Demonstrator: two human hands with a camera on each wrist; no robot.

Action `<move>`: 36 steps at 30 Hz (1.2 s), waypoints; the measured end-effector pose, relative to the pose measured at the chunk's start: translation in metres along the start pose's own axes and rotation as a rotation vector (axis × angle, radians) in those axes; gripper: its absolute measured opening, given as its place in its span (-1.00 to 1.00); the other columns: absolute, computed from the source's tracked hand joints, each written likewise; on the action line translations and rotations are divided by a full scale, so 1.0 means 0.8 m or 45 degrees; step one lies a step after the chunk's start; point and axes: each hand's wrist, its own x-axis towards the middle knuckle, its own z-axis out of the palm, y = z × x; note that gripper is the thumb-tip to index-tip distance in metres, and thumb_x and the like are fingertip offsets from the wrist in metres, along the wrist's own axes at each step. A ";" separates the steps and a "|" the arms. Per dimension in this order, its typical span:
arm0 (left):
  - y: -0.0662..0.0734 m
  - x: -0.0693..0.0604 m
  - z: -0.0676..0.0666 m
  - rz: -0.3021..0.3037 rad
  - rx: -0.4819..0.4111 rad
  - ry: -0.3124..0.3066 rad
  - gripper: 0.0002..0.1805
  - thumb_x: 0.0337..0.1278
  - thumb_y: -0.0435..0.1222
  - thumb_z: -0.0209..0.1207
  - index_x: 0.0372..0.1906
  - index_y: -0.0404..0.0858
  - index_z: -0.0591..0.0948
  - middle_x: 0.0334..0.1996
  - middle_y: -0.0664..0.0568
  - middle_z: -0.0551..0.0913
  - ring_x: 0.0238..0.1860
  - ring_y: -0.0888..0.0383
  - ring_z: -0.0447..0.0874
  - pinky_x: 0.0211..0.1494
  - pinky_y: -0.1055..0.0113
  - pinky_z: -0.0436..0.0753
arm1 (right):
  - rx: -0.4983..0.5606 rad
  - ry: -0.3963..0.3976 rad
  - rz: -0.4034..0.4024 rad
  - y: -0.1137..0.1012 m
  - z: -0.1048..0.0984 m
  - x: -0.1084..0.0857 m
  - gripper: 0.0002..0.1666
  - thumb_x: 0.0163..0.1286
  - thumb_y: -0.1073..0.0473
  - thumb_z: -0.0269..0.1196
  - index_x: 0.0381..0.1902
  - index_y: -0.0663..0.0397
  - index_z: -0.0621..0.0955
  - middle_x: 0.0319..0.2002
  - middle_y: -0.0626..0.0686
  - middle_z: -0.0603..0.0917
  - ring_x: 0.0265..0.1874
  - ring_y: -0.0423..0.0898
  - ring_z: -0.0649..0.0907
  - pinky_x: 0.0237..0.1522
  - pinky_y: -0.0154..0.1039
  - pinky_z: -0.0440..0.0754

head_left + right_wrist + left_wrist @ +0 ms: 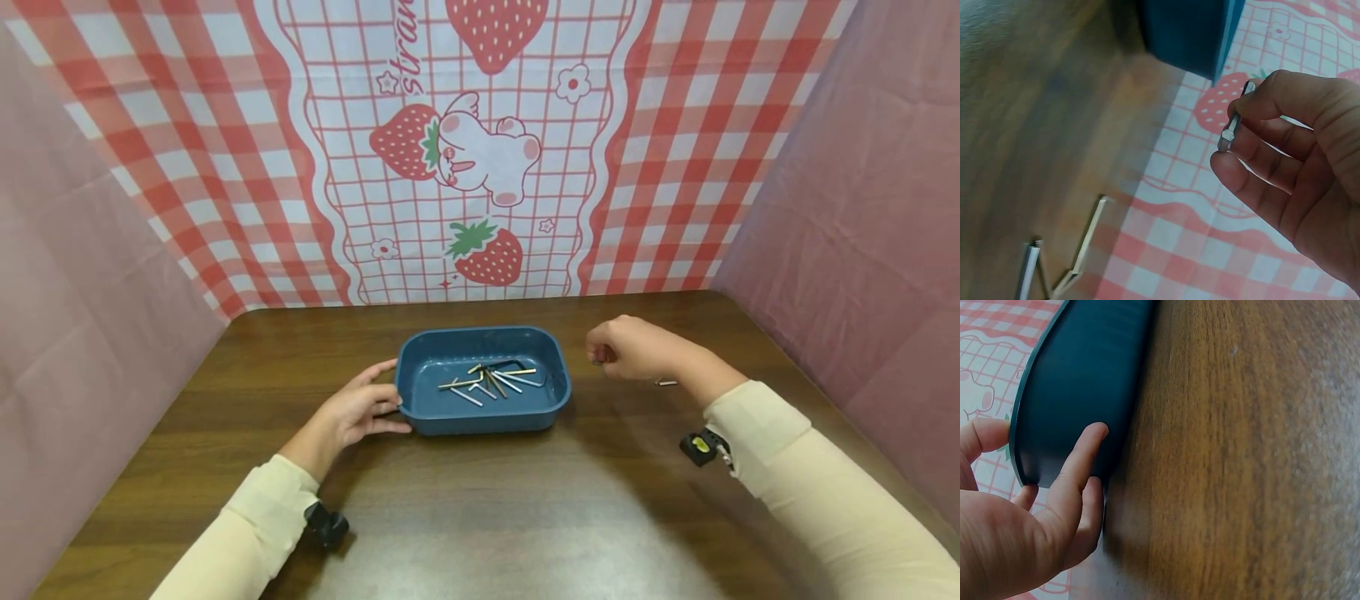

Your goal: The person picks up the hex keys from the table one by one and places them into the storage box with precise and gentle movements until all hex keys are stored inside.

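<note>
A blue rectangular bin (pixel 480 423) stands on the table, holding several silver, brass and dark hex keys (pixel 510 381). At its left end is my left hand (pixel 363 408), fingers spread against the outer wall; in the left wrist view one fingertip touches the rim and a longer finger (pixel 1072 465) lies along the side. Right of the bin, my right hand (pixel 637 346) is raised. Between thumb and fingers it pinches a silver hex key (pixel 1230 128), seen nearly end-on in the right wrist view, so its full length is hidden.
On the wooden table (pixel 480 508), in the right wrist view, lie a brass hex key (pixel 1088 240) and a silver one (pixel 1027 272). A strawberry-print cloth (pixel 480 150) hangs behind the table. Pink cloths (pixel 862 250) hang at both sides.
</note>
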 end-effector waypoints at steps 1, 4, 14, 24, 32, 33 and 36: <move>0.000 0.000 0.000 0.004 0.002 -0.006 -0.12 -0.04 -0.57 0.01 0.50 -0.16 0.09 -0.12 -0.24 0.48 -0.15 -0.06 0.58 -0.08 -0.15 0.67 | 0.001 -0.009 -0.003 -0.003 -0.003 0.001 -0.73 -0.03 0.47 0.29 -0.49 -0.02 0.59 -0.56 -0.19 0.51 -0.54 -0.22 0.49 -0.50 -0.30 0.53; -0.001 0.001 0.000 0.004 0.000 -0.005 -0.12 -0.04 -0.57 0.01 0.49 -0.16 0.10 -0.12 -0.24 0.48 -0.15 -0.05 0.58 -0.08 -0.15 0.67 | 0.005 -0.035 -0.001 -0.011 -0.011 0.006 -0.73 -0.02 0.46 0.29 -0.48 -0.04 0.59 -0.56 -0.18 0.52 -0.54 -0.22 0.48 -0.49 -0.29 0.53; 0.001 -0.002 0.002 0.015 0.004 -0.004 -0.12 -0.02 -0.56 0.00 0.50 -0.17 0.09 -0.13 -0.22 0.50 -0.16 -0.03 0.59 -0.07 -0.15 0.67 | -0.013 -0.080 -0.005 -0.024 -0.023 0.027 -0.75 0.01 0.44 0.31 -0.49 -0.05 0.60 -0.57 -0.17 0.53 -0.54 -0.22 0.49 -0.48 -0.28 0.56; 0.000 -0.001 0.001 0.013 -0.003 0.009 -0.13 -0.02 -0.57 0.00 0.50 -0.16 0.11 -0.06 -0.28 0.47 -0.14 -0.05 0.58 -0.08 -0.14 0.68 | -0.079 -0.210 -0.007 -0.041 -0.030 0.065 -0.80 0.10 0.43 0.35 -0.44 0.00 0.64 -0.53 -0.12 0.56 -0.50 -0.16 0.50 -0.43 -0.28 0.58; -0.001 -0.004 -0.001 0.043 -0.006 -0.045 -0.11 -0.10 -0.53 0.07 0.47 -0.19 0.13 -0.11 -0.24 0.50 -0.14 -0.03 0.60 -0.06 -0.15 0.67 | -0.112 -0.304 -0.055 -0.054 -0.027 0.090 -0.80 0.06 0.44 0.37 -0.44 0.05 0.63 -0.51 -0.09 0.57 -0.48 -0.13 0.51 -0.40 -0.27 0.60; -0.001 -0.004 0.000 0.048 -0.005 -0.056 -0.11 -0.11 -0.53 0.08 0.47 -0.20 0.13 -0.12 -0.23 0.50 -0.15 -0.03 0.60 -0.05 -0.15 0.66 | -0.119 -0.315 -0.050 -0.056 -0.026 0.092 -0.80 0.07 0.44 0.36 -0.44 0.04 0.63 -0.50 -0.09 0.57 -0.47 -0.13 0.51 -0.39 -0.27 0.60; 0.000 -0.006 0.001 0.041 0.000 -0.051 -0.11 -0.11 -0.53 0.08 0.47 -0.19 0.13 -0.10 -0.23 0.50 -0.14 -0.04 0.60 -0.05 -0.14 0.66 | -0.139 -0.340 -0.057 -0.061 -0.022 0.102 -0.81 0.07 0.45 0.35 -0.43 0.06 0.64 -0.50 -0.09 0.58 -0.47 -0.13 0.51 -0.40 -0.28 0.60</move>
